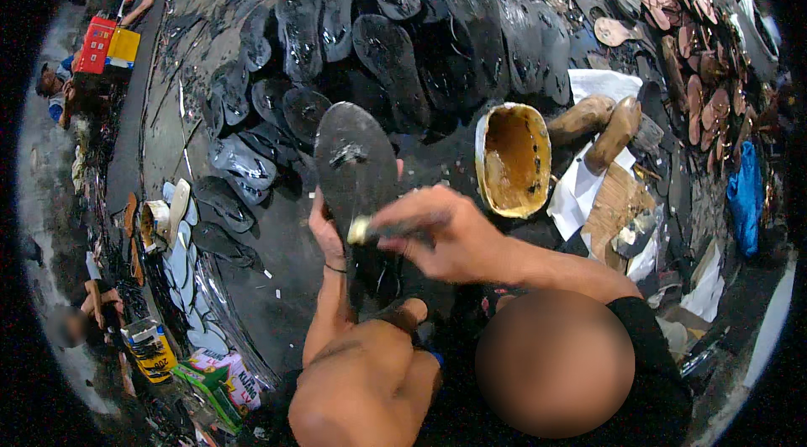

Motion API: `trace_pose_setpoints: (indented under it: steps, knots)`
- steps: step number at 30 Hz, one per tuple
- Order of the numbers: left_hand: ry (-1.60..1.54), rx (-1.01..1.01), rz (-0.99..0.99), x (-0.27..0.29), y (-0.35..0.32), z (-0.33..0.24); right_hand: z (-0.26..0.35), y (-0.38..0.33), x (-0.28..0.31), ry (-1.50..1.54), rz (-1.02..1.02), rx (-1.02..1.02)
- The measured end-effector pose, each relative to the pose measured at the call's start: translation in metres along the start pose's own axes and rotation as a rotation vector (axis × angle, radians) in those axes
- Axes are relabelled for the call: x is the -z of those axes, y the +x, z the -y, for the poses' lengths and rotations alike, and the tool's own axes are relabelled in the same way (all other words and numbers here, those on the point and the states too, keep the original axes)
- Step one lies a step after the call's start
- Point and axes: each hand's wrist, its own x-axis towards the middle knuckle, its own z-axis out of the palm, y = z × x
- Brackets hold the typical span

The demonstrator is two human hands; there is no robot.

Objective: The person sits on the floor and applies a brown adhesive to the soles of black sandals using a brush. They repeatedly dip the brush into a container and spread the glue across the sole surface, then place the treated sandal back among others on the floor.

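In my left hand [327, 227] is a black shoe sole [356, 174], held upright with its toe end away from me. A shiny, wet-looking smear marks its surface near the top. My right hand [441, 232] is closed round a small brush whose pale tip [360, 230], blurred by motion, is at the lower half of the sole. Most of the brush's handle is hidden in my fingers. To the right of my hands stands a cut-open container [482, 165] with amber, glue-like liquid inside.
Several black soles [387, 68] lie in rows ahead. Brown shoe lasts [613, 136] rest on paper and cardboard [618, 203] at the right. Brown and pink sandal pieces [693, 102] are piled farther right. At the left are pale soles [181, 270], boxes [220, 388] and other people.
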Motion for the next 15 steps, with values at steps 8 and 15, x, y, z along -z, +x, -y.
trace_pose_setpoints:
  steps: [8,15]
  knots:
    - [-0.006,-0.065,-0.007,-0.013,-0.008,-0.005,0.007,0.081,0.067,-0.267,-0.375,0.147]
    - [0.397,-0.345,-0.407,0.084,0.028,-0.012,-0.02,-0.025,0.016,-0.087,0.103,0.019]
